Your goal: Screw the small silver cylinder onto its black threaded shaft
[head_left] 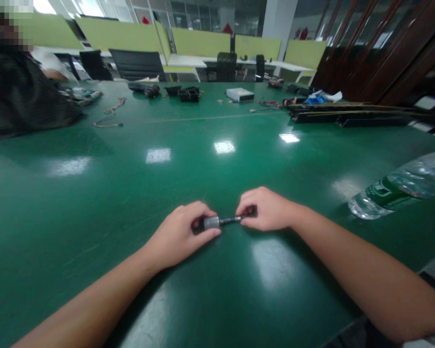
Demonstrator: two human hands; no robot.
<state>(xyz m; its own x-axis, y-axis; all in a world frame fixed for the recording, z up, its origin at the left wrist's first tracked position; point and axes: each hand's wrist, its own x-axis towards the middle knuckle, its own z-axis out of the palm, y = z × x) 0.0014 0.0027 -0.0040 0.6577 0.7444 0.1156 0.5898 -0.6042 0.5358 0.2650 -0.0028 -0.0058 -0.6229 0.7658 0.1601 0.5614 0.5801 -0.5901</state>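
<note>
Low over the green table (217, 179), near its front middle, my left hand (188, 232) is closed round a small grey and black cylinder (212, 222). A thin dark shaft (229, 220) runs from the cylinder's right end toward my other hand. My right hand (263, 210) pinches the shaft's far end between thumb and fingers. The two hands are a short way apart, joined by this tool-like object. Its left end is hidden inside my left hand.
A clear water bottle (395, 191) lies on the right. Along the far side are a cable (108, 116), black parts (189, 94), a silver box (239, 94) and long dark rails (319, 113). A dark-clothed person (25, 92) is at the left.
</note>
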